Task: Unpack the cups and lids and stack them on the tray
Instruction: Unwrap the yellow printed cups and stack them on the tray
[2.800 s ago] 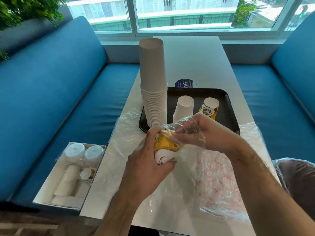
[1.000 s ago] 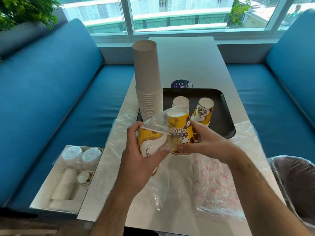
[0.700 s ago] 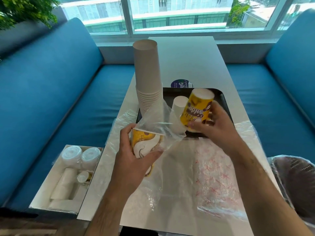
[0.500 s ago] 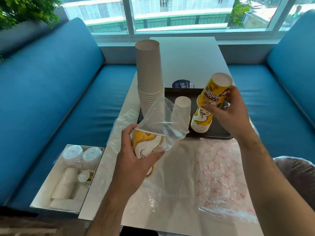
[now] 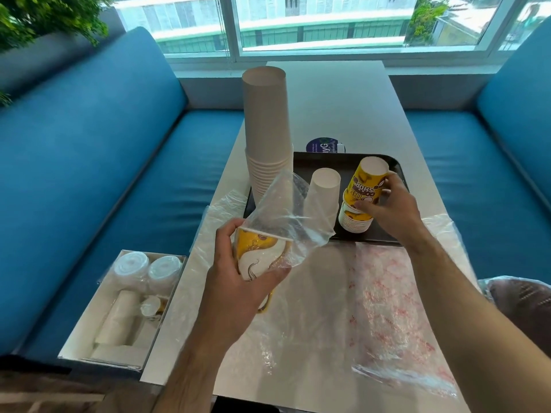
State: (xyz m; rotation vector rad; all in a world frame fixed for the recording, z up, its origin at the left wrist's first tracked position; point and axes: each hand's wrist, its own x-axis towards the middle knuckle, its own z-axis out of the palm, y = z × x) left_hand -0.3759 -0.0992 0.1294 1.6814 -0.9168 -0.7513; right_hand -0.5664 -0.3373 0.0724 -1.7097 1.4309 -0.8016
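My left hand (image 5: 238,281) grips a stack of yellow-and-white printed cups (image 5: 258,257), still partly inside a clear plastic bag (image 5: 286,216), above the near part of the table. My right hand (image 5: 387,207) holds an upside-down yellow printed cup (image 5: 367,186) on top of a short stack of the same cups (image 5: 353,220) on the black tray (image 5: 334,162). Also on the tray stand a tall stack of plain white cups (image 5: 267,135) and a short white cup stack (image 5: 323,189).
Empty clear wrappers, one with red print (image 5: 384,296), lie flat on the white table (image 5: 337,102). An open box (image 5: 125,308) with bagged lids and cups sits on the blue bench at left. A round blue sticker (image 5: 323,146) lies behind the tray. A bagged item (image 5: 518,302) lies at right.
My right hand pulled one yellow cup out of the bag, carried it right to the tray and lowered it upside down onto the printed stack. My left hand kept holding the bagged cups.
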